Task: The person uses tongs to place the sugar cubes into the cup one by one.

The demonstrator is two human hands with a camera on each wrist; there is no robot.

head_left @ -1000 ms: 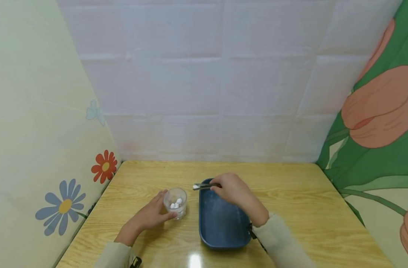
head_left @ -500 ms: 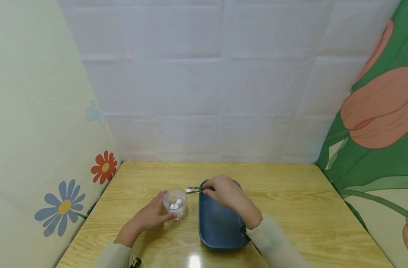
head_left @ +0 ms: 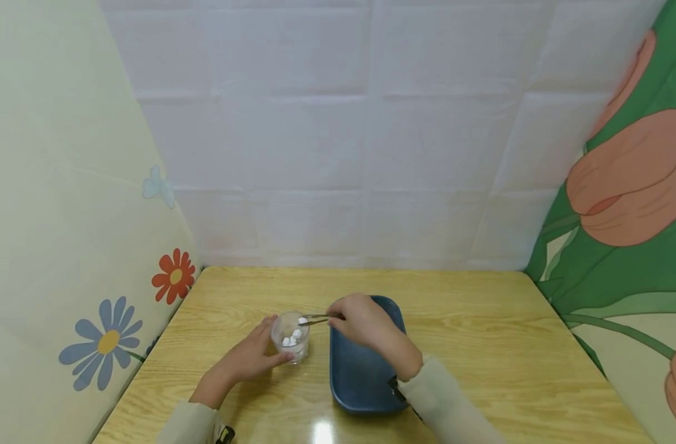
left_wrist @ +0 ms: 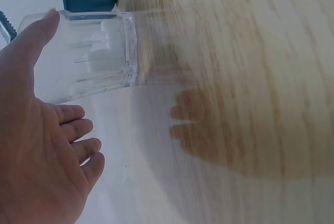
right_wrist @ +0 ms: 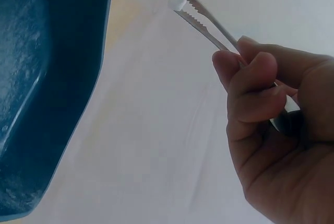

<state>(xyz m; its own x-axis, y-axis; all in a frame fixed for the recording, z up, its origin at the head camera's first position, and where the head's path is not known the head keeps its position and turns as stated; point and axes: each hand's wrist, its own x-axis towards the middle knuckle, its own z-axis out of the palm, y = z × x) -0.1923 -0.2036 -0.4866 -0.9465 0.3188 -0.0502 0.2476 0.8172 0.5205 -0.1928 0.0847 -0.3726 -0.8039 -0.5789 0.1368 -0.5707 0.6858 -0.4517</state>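
A clear glass (head_left: 279, 330) with several small white cubes (head_left: 287, 341) at its bottom stands on the table. My left hand (head_left: 249, 356) holds it from the left, thumb on the near side; the left wrist view shows the thumb along the glass wall (left_wrist: 57, 59) and the other fingers loosely bent. In my right hand (head_left: 362, 320) are small metal tongs (right_wrist: 214, 23) with toothed tips, pinched between thumb and fingers. A white cube (right_wrist: 177, 0) sits between those tips, over the glass's mouth at its right rim.
Right of the glass stands a dark blue rectangular tray (head_left: 366, 382), beneath my right hand and forearm. The wooden table (head_left: 471, 314) reaches back to a white cloth wall (head_left: 316, 185), with patterned cloths on both sides.
My right hand has moved left, bringing the tongs and their white cube from above the tray's left edge to over the glass. The left hand and glass stay in place.
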